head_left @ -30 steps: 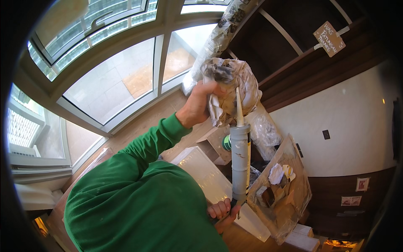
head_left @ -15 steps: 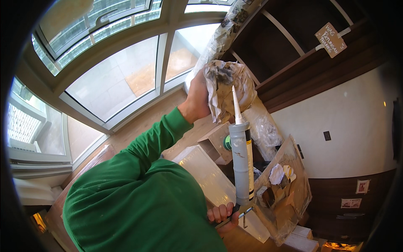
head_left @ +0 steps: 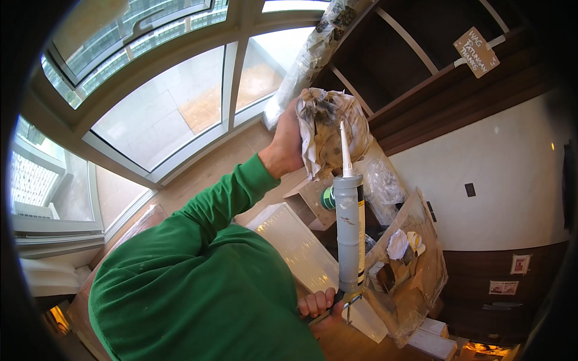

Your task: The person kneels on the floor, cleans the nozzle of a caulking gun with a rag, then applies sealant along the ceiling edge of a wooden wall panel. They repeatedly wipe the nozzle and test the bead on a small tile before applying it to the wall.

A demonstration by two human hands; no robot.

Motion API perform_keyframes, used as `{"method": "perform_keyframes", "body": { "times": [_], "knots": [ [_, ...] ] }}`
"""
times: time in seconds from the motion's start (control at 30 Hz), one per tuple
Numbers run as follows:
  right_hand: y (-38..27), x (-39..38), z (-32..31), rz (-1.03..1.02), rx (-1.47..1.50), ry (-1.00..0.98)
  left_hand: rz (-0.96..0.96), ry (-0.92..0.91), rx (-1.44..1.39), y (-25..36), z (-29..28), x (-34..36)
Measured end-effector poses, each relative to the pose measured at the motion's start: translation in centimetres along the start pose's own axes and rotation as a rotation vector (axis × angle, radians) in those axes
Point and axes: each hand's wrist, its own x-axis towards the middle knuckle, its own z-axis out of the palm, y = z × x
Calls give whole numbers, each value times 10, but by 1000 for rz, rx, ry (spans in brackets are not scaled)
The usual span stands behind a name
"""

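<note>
My left hand (head_left: 288, 143), at the end of a green sleeve, is raised and grips a crumpled, stained sheet of paper (head_left: 328, 129). The white nozzle of a grey caulking gun (head_left: 349, 231) points up and lies against that paper. My right hand (head_left: 319, 304) is low in the picture, closed around the gun's handle and trigger. The grey cartridge stands nearly upright between the two hands.
A large window (head_left: 162, 108) fills the left. Dark wooden shelving (head_left: 421, 90) and a white wall (head_left: 500, 180) are on the right. A white rectangular panel (head_left: 295, 246), a cardboard box (head_left: 313, 201) and a plastic bag of scraps (head_left: 409, 271) lie around the gun.
My left hand has shifted the crumpled paper slightly along the nozzle, and the gun has tilted a little. My right hand keeps its grip on the handle.
</note>
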Motion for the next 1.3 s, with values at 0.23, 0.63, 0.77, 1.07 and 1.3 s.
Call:
{"method": "perform_keyframes", "body": {
  "times": [0.23, 0.63, 0.77, 1.07, 1.3],
  "knots": [
    [-3, -2, -4, -6, 51, 42, -7, 1, 25, -5, 3, -2],
    [-7, -2, -7, -24, 117, 51, -69, 64, 265, -14, 1, 4],
    [-6, -5, -9, -59, 118, 88, -43, 102, 275, -11, 0, 3],
    [0, -1, -17, -64, 79, 75, -139, -24, 182, -18, -16, 1],
    [15, 7, -11, -58, 51, 109, 276, -13, 971, -15, -28, 13]
  ]
}}
